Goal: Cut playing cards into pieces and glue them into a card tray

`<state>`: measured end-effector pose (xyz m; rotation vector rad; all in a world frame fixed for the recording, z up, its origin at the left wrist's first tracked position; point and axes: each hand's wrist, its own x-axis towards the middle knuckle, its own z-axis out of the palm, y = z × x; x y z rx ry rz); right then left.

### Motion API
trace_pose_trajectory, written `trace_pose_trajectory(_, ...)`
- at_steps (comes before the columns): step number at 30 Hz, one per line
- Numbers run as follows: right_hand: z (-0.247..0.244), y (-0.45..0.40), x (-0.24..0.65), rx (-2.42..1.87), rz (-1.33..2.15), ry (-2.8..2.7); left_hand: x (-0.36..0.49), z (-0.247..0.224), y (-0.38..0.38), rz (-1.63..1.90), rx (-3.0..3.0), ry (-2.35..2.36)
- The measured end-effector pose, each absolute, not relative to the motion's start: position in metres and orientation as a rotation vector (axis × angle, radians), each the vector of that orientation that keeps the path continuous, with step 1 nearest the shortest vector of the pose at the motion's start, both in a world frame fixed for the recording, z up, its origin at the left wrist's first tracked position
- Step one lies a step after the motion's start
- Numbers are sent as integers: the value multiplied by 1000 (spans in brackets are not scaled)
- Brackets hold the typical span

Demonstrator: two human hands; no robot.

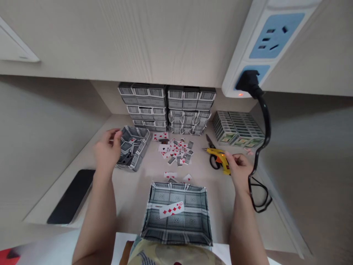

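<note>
My left hand point(108, 149) hovers at the left rim of a small tray made of playing cards point(140, 152), its fingers curled toward the thumb. Whether anything is pinched there is too small to tell. Cut card pieces lie inside that tray. On the right, my right hand point(239, 169) has its thumb and fingers closed at the rear of a yellow hot glue gun point(219, 154). Black-handled scissors point(213, 162) lie partly beneath the gun. Nearest my body stands a larger open card box point(180, 235) with a cut six of diamonds strip point(171, 210) in it.
Loose card pieces point(178, 151) are scattered mid-table. Stacked card boxes point(190, 99) stand at the back, packed card decks point(237, 127) at back right. A black phone point(71, 197) lies left. A black cord point(267, 125) hangs from the power strip point(245, 59) beside my right hand.
</note>
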<state>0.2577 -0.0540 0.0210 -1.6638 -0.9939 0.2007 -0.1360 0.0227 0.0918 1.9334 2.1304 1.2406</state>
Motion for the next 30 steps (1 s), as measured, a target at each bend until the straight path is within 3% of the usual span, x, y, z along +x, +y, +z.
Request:
trace_pose_trajectory(2,14,-52,267,-1789,95,-1079,-119,96,22,1224,1956,1793)
trace_pose_trajectory(6,-2,-49,279,-2043,16,-1216,-76,92,28,755,2392,1389)
trace_pose_trajectory(10,-14,-50,279,-2186,-11,-1235,-46,74,41,445,2696,1428)
trace_pose_trajectory(15,-27,-49,274,-2104,-170,-1207,-35,54,54,297,2786,1523)
trace_pose_trajectory(19,-31,-47,273,-2138,-114,-1233,-36,49,56,392,2674,1523)
trace_pose_trajectory(25,-27,-48,263,-2045,-174,-1244,-36,39,55,962,2008,1422)
trace_pose_trajectory(30,-17,-46,256,-2051,-179,-1254,-26,30,43,914,1455,1023)
